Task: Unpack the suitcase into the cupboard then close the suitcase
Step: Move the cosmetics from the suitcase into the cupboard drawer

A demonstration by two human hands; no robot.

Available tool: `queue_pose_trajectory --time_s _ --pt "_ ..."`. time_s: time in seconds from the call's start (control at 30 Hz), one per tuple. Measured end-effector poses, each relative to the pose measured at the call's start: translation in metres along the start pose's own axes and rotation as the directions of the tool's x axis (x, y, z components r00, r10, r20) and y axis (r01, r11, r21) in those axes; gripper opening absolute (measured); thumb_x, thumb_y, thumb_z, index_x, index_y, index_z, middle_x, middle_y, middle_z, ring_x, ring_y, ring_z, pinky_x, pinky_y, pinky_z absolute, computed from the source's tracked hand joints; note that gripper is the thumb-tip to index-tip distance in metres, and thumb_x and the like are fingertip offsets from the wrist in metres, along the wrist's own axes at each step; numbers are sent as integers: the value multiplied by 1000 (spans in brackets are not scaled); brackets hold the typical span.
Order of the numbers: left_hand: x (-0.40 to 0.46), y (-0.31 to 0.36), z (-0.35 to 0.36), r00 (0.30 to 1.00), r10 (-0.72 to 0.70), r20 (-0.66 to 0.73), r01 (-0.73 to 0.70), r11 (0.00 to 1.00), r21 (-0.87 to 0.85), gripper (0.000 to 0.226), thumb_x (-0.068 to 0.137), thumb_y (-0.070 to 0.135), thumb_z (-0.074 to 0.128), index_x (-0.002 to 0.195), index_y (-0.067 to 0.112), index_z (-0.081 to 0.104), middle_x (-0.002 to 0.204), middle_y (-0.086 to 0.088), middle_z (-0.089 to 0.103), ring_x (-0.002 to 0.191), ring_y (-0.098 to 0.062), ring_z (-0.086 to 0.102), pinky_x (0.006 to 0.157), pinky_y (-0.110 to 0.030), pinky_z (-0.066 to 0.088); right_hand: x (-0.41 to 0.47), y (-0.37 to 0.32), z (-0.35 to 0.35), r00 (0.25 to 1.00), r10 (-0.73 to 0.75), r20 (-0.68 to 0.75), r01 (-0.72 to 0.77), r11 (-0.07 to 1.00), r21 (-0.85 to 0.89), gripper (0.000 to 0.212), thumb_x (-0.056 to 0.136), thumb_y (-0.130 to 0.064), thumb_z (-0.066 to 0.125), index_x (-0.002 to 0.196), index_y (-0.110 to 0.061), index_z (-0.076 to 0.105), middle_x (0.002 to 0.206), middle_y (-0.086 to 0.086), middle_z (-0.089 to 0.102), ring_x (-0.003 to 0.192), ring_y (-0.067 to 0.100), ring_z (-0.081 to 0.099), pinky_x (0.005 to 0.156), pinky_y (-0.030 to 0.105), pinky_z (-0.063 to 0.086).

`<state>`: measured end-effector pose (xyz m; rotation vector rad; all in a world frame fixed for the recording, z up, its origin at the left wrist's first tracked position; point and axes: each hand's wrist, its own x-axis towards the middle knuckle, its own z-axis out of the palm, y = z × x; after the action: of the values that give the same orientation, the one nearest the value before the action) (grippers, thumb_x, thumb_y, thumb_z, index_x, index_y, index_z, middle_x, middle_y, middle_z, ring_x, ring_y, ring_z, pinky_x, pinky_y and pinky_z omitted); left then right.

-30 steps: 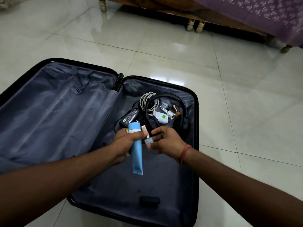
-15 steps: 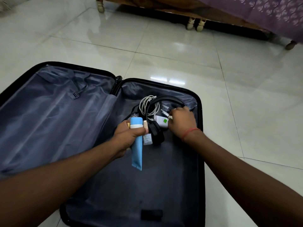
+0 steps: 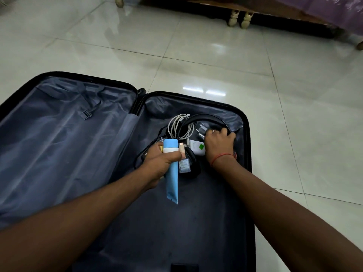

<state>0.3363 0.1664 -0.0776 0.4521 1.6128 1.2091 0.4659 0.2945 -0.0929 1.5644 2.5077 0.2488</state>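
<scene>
A black hard-shell suitcase with grey-blue fabric lining lies wide open on the glossy white tiled floor, its left half holding only the loose lining and a grey strap buckle. The remaining items are bunched at the far end of the right half.

The left hand is curled around a light blue squeeze tube with a white band under its cap, held cap-up with the flat crimped end pointing toward the near side. The same hand also pinches a small clear bottle with a rose-gold cap just right of the tube.

The right hand, with a red thread around the wrist, reaches into the far right corner of the suitcase. Its fingers are curled down over the small items there, next to the band of the black over-ear headphones; what exactly they grip I cannot tell.

A coiled white cable lies just left of the headphone band, a white charger with a green sticker sits touching the right hand's near-left side, and a black power adapter shows behind the tube cap.

At the far edge stands a wooden bed frame with carved legs and a purple cover
</scene>
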Motion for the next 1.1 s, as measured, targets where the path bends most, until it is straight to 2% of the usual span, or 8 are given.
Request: queue_pose_trajectory --time_s 0.17,0.27,0.33,0.43,0.57,0.77,0.97,1.1 --pt "-2 -2 3 999 5 -35 -6 1000 -28 42 74 4 75 112 6 58 84 -5 65 69 -15 63 48 -24 48 -5 7 -15 1000 15 -1 -15 999 41 31 82 -17 59 113 -13 61 117 10 55 113 32 43 88 43 35" --pt "-6 4 6 998 26 -51 -28 999 -47 42 74 3 77 111 5 58 82 -5 64 70 -15 62 53 -26 49 -25 19 -27 998 59 -8 -55 958 282 32 83 -30 64 110 -15 63 115 11 55 113 33 45 89 42 39" --pt "-15 4 10 997 28 -75 -33 998 -60 45 70 6 80 109 5 58 84 -6 65 73 -19 62 60 -31 50 -48 22 -35 993 118 14 -100 769 632 24 80 -31 69 101 -18 70 102 10 65 101 30 57 85 38 48" --pt "-43 37 15 997 -28 -74 24 999 -44 63 54 20 82 110 6 57 86 -8 66 74 -19 63 63 -34 53 -78 38 -74 957 111 269 -288 248 925 7 79 -18 75 79 -25 72 78 -2 71 76 13 65 75 30 53" --pt "-111 104 28 996 -84 -32 84 996 12 61 50 20 79 106 9 58 86 -7 66 73 -19 63 65 -35 53 -126 76 -160 858 19 512 -504 -158 849 10 86 -8 69 95 -7 65 91 14 70 77 20 64 59 26 50" --pt "-258 248 68 984 -164 64 156 982 111 50 62 7 85 102 12 56 84 -3 65 68 -13 61 55 -25 49 -228 154 -343 829 -44 557 -522 -416 744 21 93 1 56 111 -11 55 84 8 67 63 18 55 55 26 48" --pt "-400 410 125 948 -123 293 51 969 242 37 73 -2 78 102 8 57 80 -1 62 62 -7 59 50 -17 49 -319 221 -539 823 -16 568 -370 -774 514 31 85 -9 61 116 -10 56 82 7 55 66 16 47 61 26 44" --pt "-498 496 159 896 -113 430 -27 952 306 44 68 2 83 103 4 57 82 -4 64 65 -10 61 55 -21 50 -386 264 -655 817 101 567 -185 -886 425 40 78 -14 64 118 -7 58 84 10 59 67 18 51 62 28 47"
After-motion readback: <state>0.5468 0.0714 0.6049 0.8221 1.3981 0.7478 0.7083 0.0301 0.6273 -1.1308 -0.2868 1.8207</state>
